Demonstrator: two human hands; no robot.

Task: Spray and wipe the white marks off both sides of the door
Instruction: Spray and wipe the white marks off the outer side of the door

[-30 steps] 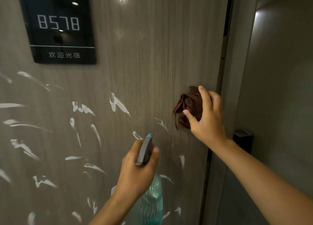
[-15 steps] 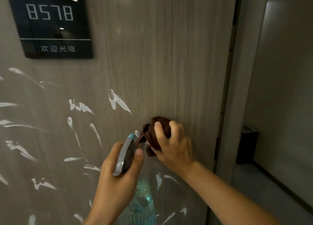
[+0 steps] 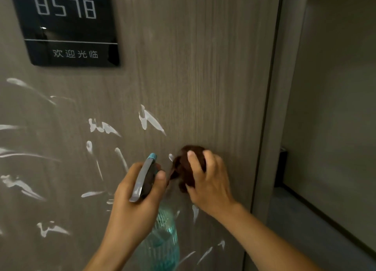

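Brown cloth point(image 3: 188, 164) pressed on door point(image 3: 203, 77), right hand point(image 3: 207, 181)

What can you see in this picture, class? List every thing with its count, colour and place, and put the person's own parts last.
Door: one, grey-brown wood grain, fills the left and centre.
White marks: many, white, across the door's lower left half.
Room sign: one, black, reads 8578, upper left.
Door frame: one, grey, right of the door.
Cloth: one, dark brown, bunched against the door.
Spray bottle: one, clear teal with grey trigger head, bottom centre.
Left hand: one, grips the bottle.
Right hand: one, grips the cloth.
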